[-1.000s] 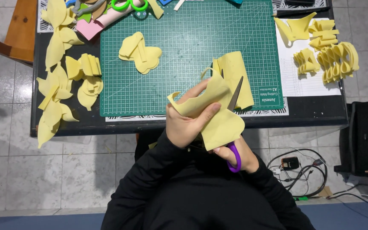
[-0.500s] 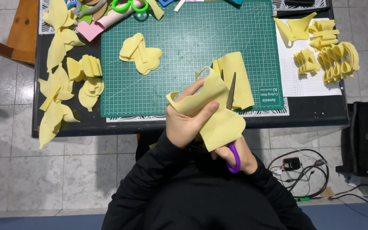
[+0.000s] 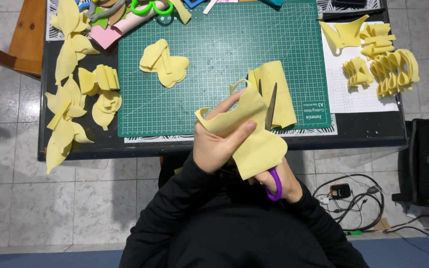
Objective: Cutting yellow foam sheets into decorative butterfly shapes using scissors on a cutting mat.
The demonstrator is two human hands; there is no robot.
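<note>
Mostly yellow, left to right:
Left edge of bench: loose yellow offcuts (image 3: 68,106) lie scattered down the dark bench (image 3: 368,131), well apart from the hands.
Mat: a green cutting mat (image 3: 214,64) covers the middle of the bench, with a small pile of cut shapes (image 3: 165,62) on it and a folded yellow piece (image 3: 276,92) near its right edge.
Left hand: the left hand (image 3: 217,144) pinches the yellow sheet (image 3: 254,141), thumb on top, fingers under, held over the near edge of the bench.
Sheet: it looks thin, light and floppy; it curls at the cut edge, so a hold close beside the cut line would likely keep it flat.
Right hand: the right hand (image 3: 281,178), mostly hidden under the sheet, is closed through the purple handles of the scissors (image 3: 271,106), blades pointing away.
Right edge: folded yellow strips (image 3: 393,69) sit on white paper.
</note>
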